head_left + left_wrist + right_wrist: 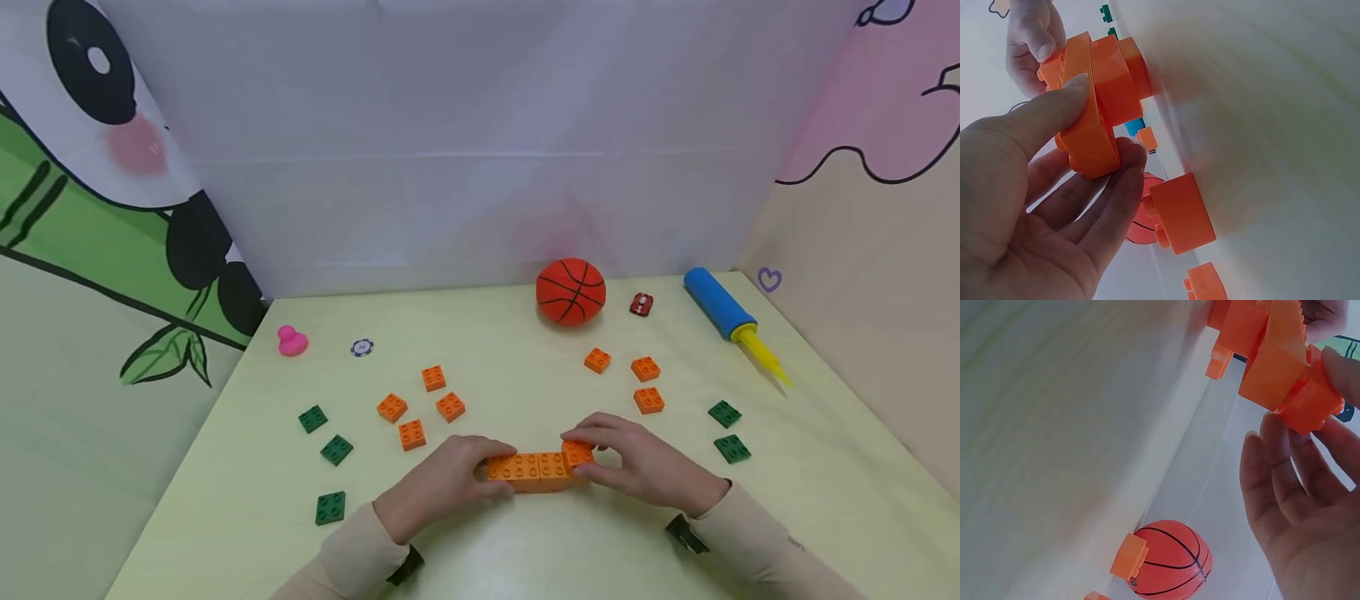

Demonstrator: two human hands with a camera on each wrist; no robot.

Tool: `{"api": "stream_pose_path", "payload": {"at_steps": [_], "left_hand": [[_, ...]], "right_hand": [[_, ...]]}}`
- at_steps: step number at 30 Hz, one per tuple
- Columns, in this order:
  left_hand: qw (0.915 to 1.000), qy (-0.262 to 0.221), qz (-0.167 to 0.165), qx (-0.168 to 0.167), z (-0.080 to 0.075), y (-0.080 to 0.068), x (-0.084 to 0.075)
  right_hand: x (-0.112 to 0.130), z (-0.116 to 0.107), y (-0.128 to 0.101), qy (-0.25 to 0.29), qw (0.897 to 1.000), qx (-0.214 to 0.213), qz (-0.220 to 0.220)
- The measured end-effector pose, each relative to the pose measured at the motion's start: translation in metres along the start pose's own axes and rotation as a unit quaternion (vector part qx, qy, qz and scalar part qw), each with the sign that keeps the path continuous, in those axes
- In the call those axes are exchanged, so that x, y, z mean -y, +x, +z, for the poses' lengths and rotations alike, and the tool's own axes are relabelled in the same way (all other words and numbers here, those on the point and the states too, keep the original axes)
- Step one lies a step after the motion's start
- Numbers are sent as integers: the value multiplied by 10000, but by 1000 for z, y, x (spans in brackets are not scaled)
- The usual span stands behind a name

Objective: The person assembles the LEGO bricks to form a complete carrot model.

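Brick row: orange plastic studded bricks (pixel 538 468) joined near the table's near edge; rigid, light, likely smooth-sided
Left hand (pixel 442 483): fingers and thumb pinch the row's left end
Right hand (pixel 637 462): fingertips curled on the right-end brick
Hold: best by the ends

The brick row (pixel 536 469) held between the left hand (pixel 442 483) and right hand (pixel 645 467) is plain orange. Loose bricks (pixel 422 404) beyond the left hand are orange too, as are three bricks (pixel 633 379) beyond the right hand. Flat squares (pixel 330 454) left of the left hand are dark green, like the pair (pixel 727 429) right of the right hand. Farther off, the ball (pixel 571 291) is orange with black lines, the pump (pixel 720 304) blue with a yellow tip, the duck (pixel 291 341) pink. The table (pixel 525 550) is pale yellow-green. Both sleeves (pixel 352 562) are beige.
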State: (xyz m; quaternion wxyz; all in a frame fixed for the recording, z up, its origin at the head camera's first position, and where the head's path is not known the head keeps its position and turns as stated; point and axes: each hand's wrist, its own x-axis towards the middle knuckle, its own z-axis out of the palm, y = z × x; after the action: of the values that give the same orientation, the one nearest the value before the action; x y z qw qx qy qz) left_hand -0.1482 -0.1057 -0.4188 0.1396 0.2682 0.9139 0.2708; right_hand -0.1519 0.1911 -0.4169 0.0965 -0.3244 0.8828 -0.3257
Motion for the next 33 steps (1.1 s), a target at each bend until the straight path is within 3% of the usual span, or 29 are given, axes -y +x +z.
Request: {"api": "stream_pose_path", "payload": {"at_steps": [13, 28, 33], "left_hand": [[10000, -82, 23, 4, 0, 0, 0], [9998, -101, -139, 39, -1, 0, -2], [10000, -13, -49, -20, 0, 0, -2]], "right_hand": [[-3, 0, -1, 742, 9960, 423, 280], [-11, 3, 1, 1379, 9889, 466, 314], [-15, 8, 3, 1533, 9875, 281, 230]]}}
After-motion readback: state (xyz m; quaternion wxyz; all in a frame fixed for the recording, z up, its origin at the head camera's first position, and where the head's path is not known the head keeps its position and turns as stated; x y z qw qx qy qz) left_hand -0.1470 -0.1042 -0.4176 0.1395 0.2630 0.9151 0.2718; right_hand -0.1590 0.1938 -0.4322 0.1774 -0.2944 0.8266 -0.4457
